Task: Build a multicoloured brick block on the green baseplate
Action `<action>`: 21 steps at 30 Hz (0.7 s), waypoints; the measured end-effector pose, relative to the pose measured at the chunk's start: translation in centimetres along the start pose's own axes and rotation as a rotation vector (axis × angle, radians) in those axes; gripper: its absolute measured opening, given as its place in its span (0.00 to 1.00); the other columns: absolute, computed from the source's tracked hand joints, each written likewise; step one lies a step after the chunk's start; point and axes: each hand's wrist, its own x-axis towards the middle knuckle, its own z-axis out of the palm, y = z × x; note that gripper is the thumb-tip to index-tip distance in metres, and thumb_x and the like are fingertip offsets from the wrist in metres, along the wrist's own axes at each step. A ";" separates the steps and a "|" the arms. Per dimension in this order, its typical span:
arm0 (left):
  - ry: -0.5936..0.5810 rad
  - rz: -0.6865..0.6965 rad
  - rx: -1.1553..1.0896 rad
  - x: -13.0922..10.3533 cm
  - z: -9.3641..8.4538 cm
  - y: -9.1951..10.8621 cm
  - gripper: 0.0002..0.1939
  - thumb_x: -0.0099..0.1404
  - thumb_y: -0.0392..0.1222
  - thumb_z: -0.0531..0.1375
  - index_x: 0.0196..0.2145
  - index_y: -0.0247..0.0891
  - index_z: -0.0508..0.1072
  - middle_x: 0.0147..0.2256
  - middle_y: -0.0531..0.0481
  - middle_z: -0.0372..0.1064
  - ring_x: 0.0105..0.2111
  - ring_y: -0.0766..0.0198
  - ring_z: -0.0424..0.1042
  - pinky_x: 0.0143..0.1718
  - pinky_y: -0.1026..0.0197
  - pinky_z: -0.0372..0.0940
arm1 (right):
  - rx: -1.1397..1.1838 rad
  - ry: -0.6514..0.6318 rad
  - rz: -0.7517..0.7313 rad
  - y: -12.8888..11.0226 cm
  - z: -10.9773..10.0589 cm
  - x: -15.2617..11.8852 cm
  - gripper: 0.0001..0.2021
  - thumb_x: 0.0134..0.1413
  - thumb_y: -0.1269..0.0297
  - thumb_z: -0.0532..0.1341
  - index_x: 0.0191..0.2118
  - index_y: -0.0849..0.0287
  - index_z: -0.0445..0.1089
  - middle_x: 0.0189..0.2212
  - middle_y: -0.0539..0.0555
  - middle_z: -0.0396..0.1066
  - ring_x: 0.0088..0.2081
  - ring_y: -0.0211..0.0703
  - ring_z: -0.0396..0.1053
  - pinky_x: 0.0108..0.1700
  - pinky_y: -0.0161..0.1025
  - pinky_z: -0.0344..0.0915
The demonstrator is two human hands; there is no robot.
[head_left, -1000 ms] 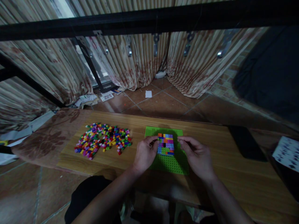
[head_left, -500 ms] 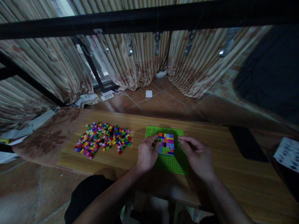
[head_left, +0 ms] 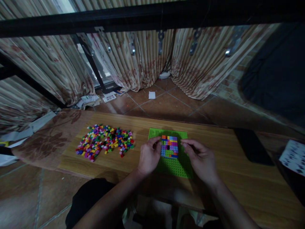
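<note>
A multicoloured block of toy building bricks (head_left: pixel 169 147) sits on a green studded baseplate (head_left: pixel 175 170). My left hand (head_left: pixel 149 155) is at the block's left edge, its thumb and index finger slightly apart, with nothing visible between them. On the other side, my right hand (head_left: pixel 201 159) hovers over the baseplate's right edge, a short gap from the block. Its thumb and forefinger are pinched together; whatever they may hold is too small to make out. A loose pile of small coloured bricks (head_left: pixel 95 144) lies to the left of both hands.
The wooden table (head_left: pixel 228 178) carries a black flat object (head_left: pixel 254 148) at its right side. Farther right lies a white patterned sheet (head_left: pixel 294 157). A brown patterned cloth (head_left: pixel 53 136) is at the left end. A dark bar (head_left: pixel 147 24) with metal hooks crosses above, before curtains.
My left thumb has drawn back from the top of the brick block to its left side, uncovering more of it. My right hand has barely shifted.
</note>
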 end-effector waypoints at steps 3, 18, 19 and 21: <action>0.000 -0.024 -0.070 0.1 0.2 -0.2 0.12 0.62 0.38 0.59 0.43 0.39 0.77 0.39 0.47 0.77 0.36 0.61 0.75 0.39 0.61 0.68 | 0.001 -0.009 0.005 0.0 0.0 0.0 0.12 0.56 0.55 0.60 0.40 0.54 0.76 0.32 0.51 0.75 0.32 0.41 0.70 0.36 0.39 0.66; -0.042 -0.270 -0.491 1.7 1.3 -1.2 0.15 0.51 0.39 0.64 0.38 0.32 0.76 0.23 0.55 0.68 0.22 0.70 0.64 0.26 0.66 0.60 | -0.169 -0.104 0.097 1.6 0.9 0.1 0.17 0.55 0.56 0.57 0.45 0.58 0.75 0.36 0.56 0.78 0.34 0.46 0.75 0.38 0.43 0.69; -0.039 -0.281 -0.501 1.7 1.4 -1.2 0.15 0.51 0.39 0.65 0.38 0.32 0.76 0.23 0.55 0.68 0.22 0.70 0.64 0.26 0.66 0.60 | -0.166 -0.105 0.096 1.7 1.1 0.0 0.16 0.55 0.57 0.57 0.45 0.58 0.75 0.36 0.56 0.78 0.34 0.46 0.75 0.38 0.43 0.69; -0.031 -0.301 -0.522 1.8 1.5 -1.2 0.15 0.50 0.38 0.65 0.37 0.32 0.76 0.23 0.55 0.68 0.22 0.70 0.64 0.26 0.66 0.60 | -0.154 -0.094 0.099 2.0 1.3 0.0 0.17 0.55 0.57 0.56 0.45 0.57 0.75 0.36 0.56 0.78 0.35 0.47 0.75 0.39 0.44 0.70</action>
